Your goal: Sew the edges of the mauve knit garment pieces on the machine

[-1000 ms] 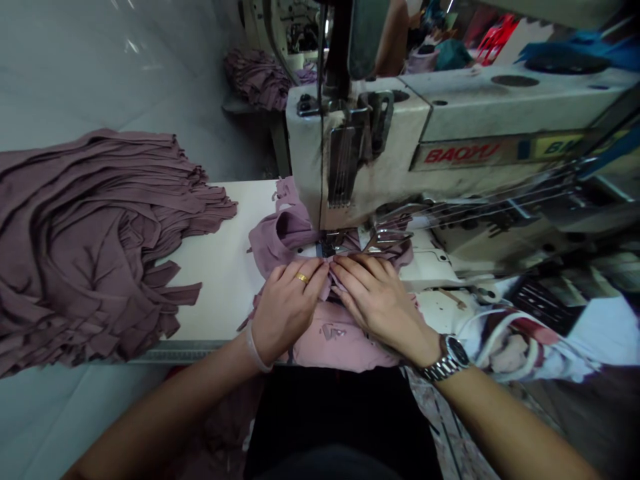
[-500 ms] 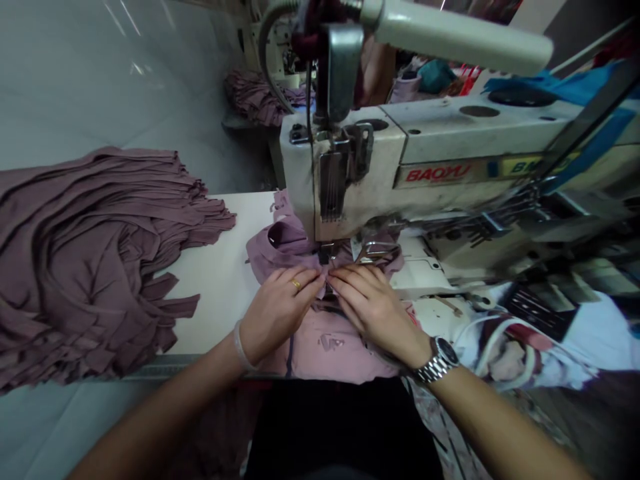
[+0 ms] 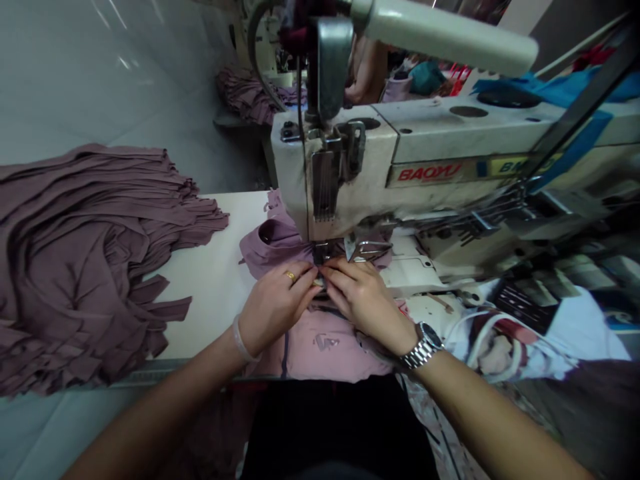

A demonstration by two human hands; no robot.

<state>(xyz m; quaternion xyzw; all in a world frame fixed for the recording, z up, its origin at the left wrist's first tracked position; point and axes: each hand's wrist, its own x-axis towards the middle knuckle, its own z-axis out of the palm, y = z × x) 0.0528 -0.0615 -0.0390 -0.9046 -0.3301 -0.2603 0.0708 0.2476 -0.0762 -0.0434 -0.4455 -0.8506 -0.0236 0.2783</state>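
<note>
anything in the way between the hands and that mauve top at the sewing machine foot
Nothing visible. The left hand and right hand lie directly on the mauve garment, fingertips meeting just in front of the presser foot. A metal guide sits to the foot's right, not between them.

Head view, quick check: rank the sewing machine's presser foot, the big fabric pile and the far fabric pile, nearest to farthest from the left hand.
From the left hand:
1. Presser foot: just ahead of the hand, slightly right.
2. Big fabric pile: out to the left.
3. Far fabric pile: in the background, behind the sewing machine.
</note>
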